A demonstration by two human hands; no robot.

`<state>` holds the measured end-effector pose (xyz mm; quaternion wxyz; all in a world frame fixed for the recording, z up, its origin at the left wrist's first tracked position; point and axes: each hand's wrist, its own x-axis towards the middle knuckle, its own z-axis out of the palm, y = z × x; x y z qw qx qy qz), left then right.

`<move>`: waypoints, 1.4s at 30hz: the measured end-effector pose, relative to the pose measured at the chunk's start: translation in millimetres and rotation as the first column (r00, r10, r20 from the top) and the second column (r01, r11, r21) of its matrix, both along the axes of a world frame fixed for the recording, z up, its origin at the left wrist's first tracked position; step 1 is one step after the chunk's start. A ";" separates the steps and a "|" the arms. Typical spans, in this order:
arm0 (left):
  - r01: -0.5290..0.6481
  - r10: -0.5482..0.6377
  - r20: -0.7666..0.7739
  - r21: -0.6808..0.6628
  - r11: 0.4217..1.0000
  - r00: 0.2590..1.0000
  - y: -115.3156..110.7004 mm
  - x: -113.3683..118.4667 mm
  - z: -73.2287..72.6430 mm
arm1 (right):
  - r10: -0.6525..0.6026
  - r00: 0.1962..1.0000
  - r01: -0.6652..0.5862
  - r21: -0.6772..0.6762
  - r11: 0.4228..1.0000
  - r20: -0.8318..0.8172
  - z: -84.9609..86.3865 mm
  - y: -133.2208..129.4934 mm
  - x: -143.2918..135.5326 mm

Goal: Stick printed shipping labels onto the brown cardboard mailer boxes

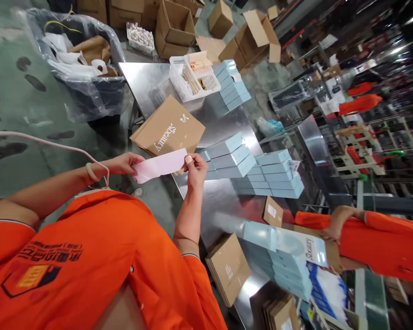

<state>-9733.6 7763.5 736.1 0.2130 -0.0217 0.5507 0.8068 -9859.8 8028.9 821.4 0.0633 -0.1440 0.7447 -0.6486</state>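
A pale pink paper strip (161,166) is stretched between my two hands, in front of my orange shirt. My left hand (125,164) pinches its left end, while the thumb and fingers of my right hand (196,167) are closed on its right end. Just beyond the strip, flat brown cardboard with "Sbeauty" printing (179,123) lies on the metal table (223,121). Light blue boxes (230,156) are stacked on the table to the right of my right hand.
White baskets (192,94) stand at the table's far end, beside more blue boxes (232,85). A lined bin (89,98) is at the upper left. Across the table, a person in orange (382,243) holds a box. More flat cardboard (229,270) lies at the near edge.
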 end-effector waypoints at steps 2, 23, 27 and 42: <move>-0.010 0.010 -0.014 0.010 1.000 1.000 -1.2 1.2 6.6 | -0.020 1.000 0.020 0.008 1.000 0.002 -0.7 -0.5 0.3; -0.145 0.103 -0.228 -0.173 0.974 0.968 -11.8 3.8 21.7 | -0.070 0.997 0.070 0.025 0.997 -0.033 10.5 -10.9 -5.1; -0.048 0.003 -0.227 -0.192 0.980 0.974 -15.9 4.8 20.9 | -0.038 0.999 0.038 0.028 0.999 0.003 19.2 -10.6 -14.8; 0.027 -0.063 -0.155 -0.223 0.974 0.986 -23.2 10.0 35.1 | -0.045 0.999 0.045 -0.002 0.999 0.013 25.0 -4.9 -42.6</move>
